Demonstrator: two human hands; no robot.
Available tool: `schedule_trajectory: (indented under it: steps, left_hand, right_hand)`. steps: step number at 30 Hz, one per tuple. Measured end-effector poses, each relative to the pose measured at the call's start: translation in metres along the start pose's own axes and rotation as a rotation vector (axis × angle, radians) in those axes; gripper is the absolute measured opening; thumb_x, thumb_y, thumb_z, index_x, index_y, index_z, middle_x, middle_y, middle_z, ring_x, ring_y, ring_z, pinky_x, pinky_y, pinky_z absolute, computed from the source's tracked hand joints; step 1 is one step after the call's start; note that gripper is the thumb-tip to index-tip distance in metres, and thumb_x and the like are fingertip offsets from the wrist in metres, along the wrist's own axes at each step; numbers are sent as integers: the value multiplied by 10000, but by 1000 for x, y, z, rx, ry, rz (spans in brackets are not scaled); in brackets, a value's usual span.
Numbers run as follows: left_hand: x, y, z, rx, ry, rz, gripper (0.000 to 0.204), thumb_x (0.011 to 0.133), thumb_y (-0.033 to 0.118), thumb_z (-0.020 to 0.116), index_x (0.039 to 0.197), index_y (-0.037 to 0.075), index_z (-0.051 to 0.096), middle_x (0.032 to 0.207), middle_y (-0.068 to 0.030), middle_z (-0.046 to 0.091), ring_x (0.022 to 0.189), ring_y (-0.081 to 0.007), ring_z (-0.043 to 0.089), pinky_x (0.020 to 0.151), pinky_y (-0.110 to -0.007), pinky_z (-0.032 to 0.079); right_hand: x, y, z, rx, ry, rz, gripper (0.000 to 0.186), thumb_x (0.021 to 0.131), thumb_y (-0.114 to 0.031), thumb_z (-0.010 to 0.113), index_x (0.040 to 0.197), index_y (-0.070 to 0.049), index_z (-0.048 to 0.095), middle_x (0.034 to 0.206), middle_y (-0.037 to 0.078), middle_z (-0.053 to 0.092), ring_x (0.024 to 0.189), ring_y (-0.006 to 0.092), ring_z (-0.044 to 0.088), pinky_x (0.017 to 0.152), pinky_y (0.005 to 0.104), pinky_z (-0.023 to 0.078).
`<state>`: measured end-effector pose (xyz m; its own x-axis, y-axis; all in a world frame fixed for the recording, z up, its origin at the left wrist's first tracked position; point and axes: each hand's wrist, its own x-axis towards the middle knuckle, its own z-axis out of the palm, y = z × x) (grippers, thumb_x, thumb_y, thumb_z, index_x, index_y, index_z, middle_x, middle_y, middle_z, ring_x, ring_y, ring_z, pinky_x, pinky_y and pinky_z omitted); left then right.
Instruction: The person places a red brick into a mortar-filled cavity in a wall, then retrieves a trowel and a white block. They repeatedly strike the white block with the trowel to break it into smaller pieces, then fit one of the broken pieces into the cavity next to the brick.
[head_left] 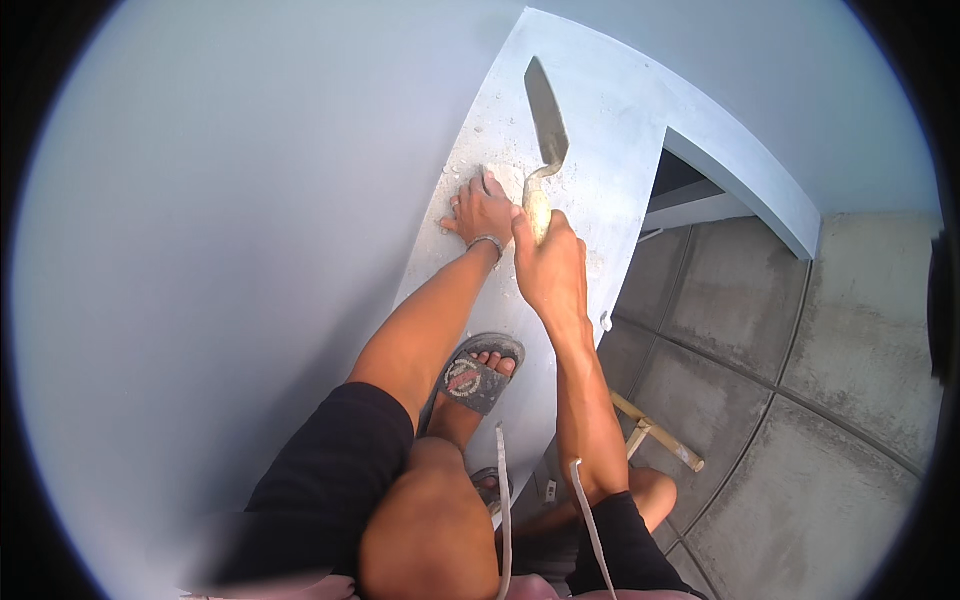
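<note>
My right hand (548, 262) grips the wooden handle of a pointed metal trowel (545, 120), whose blade points up and away over a pale blue ledge (610, 130). My left hand (480, 210) rests flat on the ledge right beside it, fingers spread over a rough, chipped patch of plaster with crumbs of debris around it. A thin band sits on my left wrist. My foot in a grey sandal (475, 378) stands on the same ledge just below my hands.
A smooth pale blue wall (220, 250) fills the left side. Far below on the right lie large grey floor tiles (800, 400). A wooden ladder or stool piece (655, 435) shows beneath my right arm. An opening (690, 190) lies under the ledge edge.
</note>
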<state>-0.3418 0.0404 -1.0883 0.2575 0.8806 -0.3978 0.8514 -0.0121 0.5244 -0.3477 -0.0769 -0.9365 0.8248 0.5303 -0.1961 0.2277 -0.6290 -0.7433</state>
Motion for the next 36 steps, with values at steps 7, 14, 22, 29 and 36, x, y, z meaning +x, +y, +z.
schedule_trajectory:
  steps: [7, 14, 22, 29, 36]
  left_hand:
    - [2, -3, 8, 17, 74, 40, 563, 1129, 474, 278, 1353, 134, 667, 1406, -113, 641, 1405, -332, 497, 1165, -632, 222]
    - [-6, -11, 9, 38, 41, 0, 552, 1128, 468, 288, 1301, 129, 687, 1384, -108, 657, 1383, -330, 518, 1155, -624, 238]
    - [-2, -2, 11, 51, 101, 44, 543, 1130, 463, 288, 1336, 134, 667, 1389, -112, 656, 1370, -326, 531, 1155, -630, 233]
    - [2, -6, 10, 50, 87, 11, 560, 1130, 464, 280, 1359, 138, 673, 1388, -115, 658, 1377, -304, 534, 1150, -596, 250]
    - [1, -4, 5, 47, 84, 16, 575, 1134, 465, 267, 1365, 113, 659, 1411, -115, 640, 1386, -311, 523, 1160, -607, 244]
  right_hand:
    - [-20, 14, 16, 551, 396, -378, 341, 1031, -262, 703, 1060, 53, 577, 764, 241, 709, 691, 343, 739, 640, 405, 553]
    - [16, 32, 25, -159, -114, 78, 577, 1061, -439, 617, 1142, 132, 639, 814, 291, 725, 759, 357, 758, 695, 472, 577]
    - [-25, 6, 3, 341, 326, -296, 511, 1086, -391, 601, 1066, 117, 652, 747, 221, 710, 585, 255, 672, 557, 388, 532]
    - [17, 64, 39, -65, -196, 119, 676, 1068, -498, 590, 978, 171, 625, 656, 252, 663, 544, 338, 712, 514, 448, 552]
    - [-26, -11, -18, 541, 262, -416, 409, 1094, -362, 602, 1015, 38, 567, 652, 54, 600, 553, 107, 572, 492, 264, 457]
